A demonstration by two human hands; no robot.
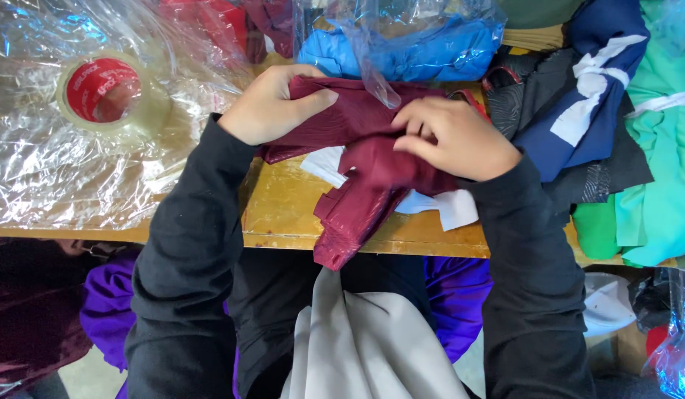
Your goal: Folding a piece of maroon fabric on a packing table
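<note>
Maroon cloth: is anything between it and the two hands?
Nothing visible. Both the left hand and the right hand already grip the maroon cloth directly; the clear plastic bag only lies over its far edge.

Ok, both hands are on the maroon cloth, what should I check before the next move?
1. Left hand grips the maroon cloth at its top edge: ok.
2. Right hand presses the cloth, fingers curled: ok.
3. Cloth fully on the table: not ok, one end hangs over the front edge.
4. White paper under the cloth lies flat: cannot tell, mostly covered.
5. Tape roll apart from the hands: ok, on the plastic sheet at left.
6. Plastic bag off the cloth: not ok, a corner overlaps it.
</note>
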